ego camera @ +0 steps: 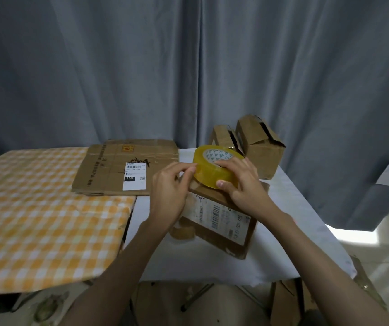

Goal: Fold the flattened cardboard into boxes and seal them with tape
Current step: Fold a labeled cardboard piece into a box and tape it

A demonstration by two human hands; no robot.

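- The right hand [240,182] holds the yellow tape roll [217,169] just above the folded box [221,217], fingers curled over the rim and thumb pressed on the outer face.
- The left hand [170,191] pinches at the roll's near edge with thumb and forefinger; it looks like a hunt for the free tape end, though the end itself is too clear to make out.
- To do this well, I would steady the roll, lift the end with a nail, and peel slowly so it does not split.
- The box sits on the white-covered counter [283,231], label up; press its flaps flat before laying tape along the seam.
- Flattened cardboard [108,170] waits to the left, and two made-up boxes [257,147] stand behind.
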